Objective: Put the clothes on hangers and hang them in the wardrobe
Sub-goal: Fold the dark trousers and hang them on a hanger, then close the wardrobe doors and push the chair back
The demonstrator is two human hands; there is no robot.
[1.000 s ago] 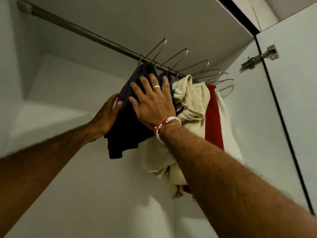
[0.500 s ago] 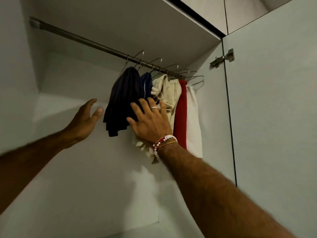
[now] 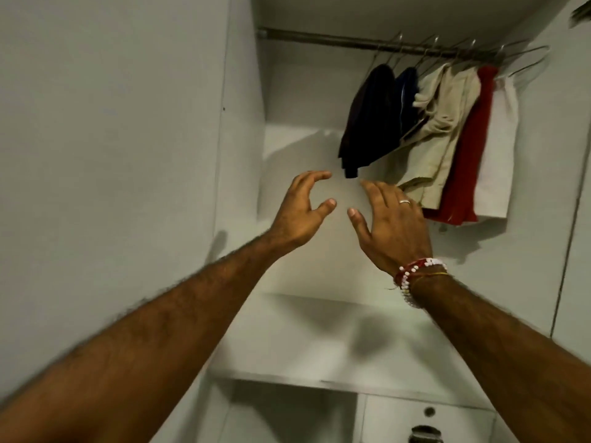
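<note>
Both hands empty at frame centre: left hand (image 3: 302, 211) loosely curled, right hand (image 3: 391, 223) spread; clothes (image 3: 444, 132) hang lengthwise down from the rail (image 3: 351, 41), upper right.

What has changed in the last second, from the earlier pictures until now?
The left hand and the right hand came off the dark garment and drew back downward, toward the person; both now hold nothing. The dark garment and the other garments stayed hanging on the rail, in the same order.

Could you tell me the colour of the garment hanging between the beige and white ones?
The garment is red; the head view shows it best.
</note>
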